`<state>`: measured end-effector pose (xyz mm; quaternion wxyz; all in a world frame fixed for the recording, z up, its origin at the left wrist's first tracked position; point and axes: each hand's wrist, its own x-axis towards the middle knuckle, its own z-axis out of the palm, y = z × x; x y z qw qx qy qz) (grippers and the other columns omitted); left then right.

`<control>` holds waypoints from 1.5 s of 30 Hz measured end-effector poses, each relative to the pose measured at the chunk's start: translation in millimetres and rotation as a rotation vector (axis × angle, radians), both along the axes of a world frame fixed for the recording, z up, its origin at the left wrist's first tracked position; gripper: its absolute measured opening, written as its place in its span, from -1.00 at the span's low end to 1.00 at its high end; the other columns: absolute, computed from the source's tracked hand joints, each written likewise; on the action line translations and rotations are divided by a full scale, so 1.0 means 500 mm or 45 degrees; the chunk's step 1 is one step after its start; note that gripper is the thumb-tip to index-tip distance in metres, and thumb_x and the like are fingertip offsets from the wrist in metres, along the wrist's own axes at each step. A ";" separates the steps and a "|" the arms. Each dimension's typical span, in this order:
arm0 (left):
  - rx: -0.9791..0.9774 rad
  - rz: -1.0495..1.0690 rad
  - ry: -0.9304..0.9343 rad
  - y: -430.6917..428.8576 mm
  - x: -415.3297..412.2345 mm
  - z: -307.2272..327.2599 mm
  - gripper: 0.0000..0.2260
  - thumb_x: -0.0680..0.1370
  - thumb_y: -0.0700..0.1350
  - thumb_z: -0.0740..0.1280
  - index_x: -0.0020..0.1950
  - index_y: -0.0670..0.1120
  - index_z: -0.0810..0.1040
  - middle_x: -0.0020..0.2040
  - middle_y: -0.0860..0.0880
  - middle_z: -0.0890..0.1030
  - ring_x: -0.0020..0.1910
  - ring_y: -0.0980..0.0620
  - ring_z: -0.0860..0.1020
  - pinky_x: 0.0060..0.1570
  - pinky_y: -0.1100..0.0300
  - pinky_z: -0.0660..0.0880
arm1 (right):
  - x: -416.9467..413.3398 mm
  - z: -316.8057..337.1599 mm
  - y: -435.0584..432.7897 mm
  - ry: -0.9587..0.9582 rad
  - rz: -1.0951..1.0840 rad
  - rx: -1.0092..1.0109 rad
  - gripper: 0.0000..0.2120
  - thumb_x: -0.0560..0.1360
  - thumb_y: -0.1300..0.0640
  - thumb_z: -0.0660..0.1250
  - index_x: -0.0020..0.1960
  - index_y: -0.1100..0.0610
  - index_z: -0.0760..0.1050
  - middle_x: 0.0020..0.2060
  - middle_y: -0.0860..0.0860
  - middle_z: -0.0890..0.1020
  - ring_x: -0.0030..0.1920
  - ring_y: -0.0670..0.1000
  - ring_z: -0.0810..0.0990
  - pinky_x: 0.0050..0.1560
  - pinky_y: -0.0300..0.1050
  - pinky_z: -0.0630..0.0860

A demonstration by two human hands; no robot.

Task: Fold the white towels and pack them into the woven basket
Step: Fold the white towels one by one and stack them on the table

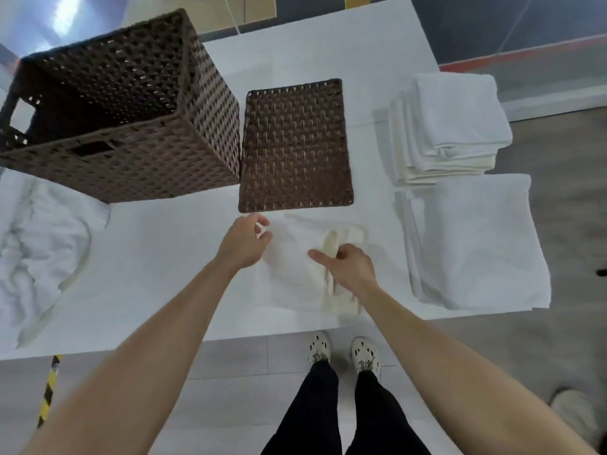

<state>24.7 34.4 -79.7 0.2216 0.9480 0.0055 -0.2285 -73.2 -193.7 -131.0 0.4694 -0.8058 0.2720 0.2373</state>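
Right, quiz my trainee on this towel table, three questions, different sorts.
1. True or false: the lid sits on top of the woven basket.
2. Where is the stack of folded towels? A) inside the basket B) at the table's far right C) on the floor
3. What do the left hand and the right hand both hold?

Key: 1 false, it lies flat on the table beside the basket. 2 B. 3 the white towel just in front of the lid.
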 end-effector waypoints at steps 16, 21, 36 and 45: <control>0.103 -0.694 0.172 -0.120 0.138 -0.060 -0.56 0.50 0.41 0.44 0.05 0.05 0.58 -0.02 0.08 0.61 0.02 -0.04 0.60 -0.10 0.02 0.46 | -0.043 0.002 -0.033 -0.061 -0.386 0.000 -0.73 0.62 0.01 0.24 -0.17 0.13 0.32 -0.31 0.04 0.45 -0.30 0.09 0.40 -0.24 0.00 0.29; 0.222 -0.524 0.104 -0.150 0.115 -0.096 -0.27 0.33 0.48 0.54 0.28 0.02 0.52 0.21 0.04 0.54 0.25 -0.05 0.53 0.15 -0.04 0.56 | -0.051 -0.034 -0.041 0.049 -0.340 -0.173 -0.74 0.61 0.03 0.24 -0.10 0.23 0.45 -0.24 0.09 0.58 -0.23 0.17 0.53 -0.26 -0.02 0.37; -0.061 -0.655 0.233 -0.124 0.086 -0.013 -0.57 0.32 0.29 0.61 -0.08 0.09 0.51 -0.15 0.03 0.65 -0.21 0.00 0.60 -0.26 0.09 0.44 | -0.029 0.030 -0.084 -0.418 0.307 -0.578 0.36 0.27 -0.40 0.58 0.74 -0.01 -0.20 0.73 -0.08 0.00 0.73 0.01 -0.08 0.68 0.30 0.03; -0.152 -0.863 0.161 -0.077 0.102 0.185 -0.39 0.18 0.27 0.71 0.12 0.29 0.52 0.02 0.18 0.65 0.02 0.11 0.62 -0.12 0.14 0.54 | 0.065 0.232 -0.079 -0.182 0.512 -0.291 -0.39 0.34 -0.10 0.68 0.30 0.06 0.59 0.17 -0.01 0.64 0.21 0.10 0.61 0.26 0.05 0.56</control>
